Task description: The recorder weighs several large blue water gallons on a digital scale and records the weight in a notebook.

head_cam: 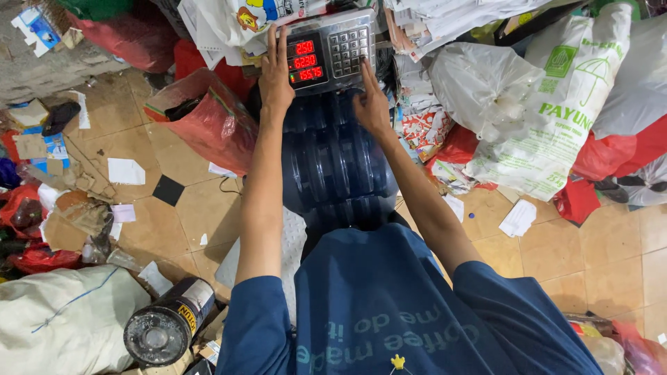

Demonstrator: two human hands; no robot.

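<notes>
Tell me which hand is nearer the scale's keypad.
Right. The right hand reaches a fingertip to the keypad; the left hand rests beside the red display, farther off.

A big white plastic bag point(549, 104) with green print lies at the right on red bags point(625, 149); a red bag point(208, 121) stands open at the left; a dark round can point(167, 326) lies on its side near a white sack point(62, 319); paper scraps point(126, 171) dot the tan floor tiles point(611, 257).
</notes>
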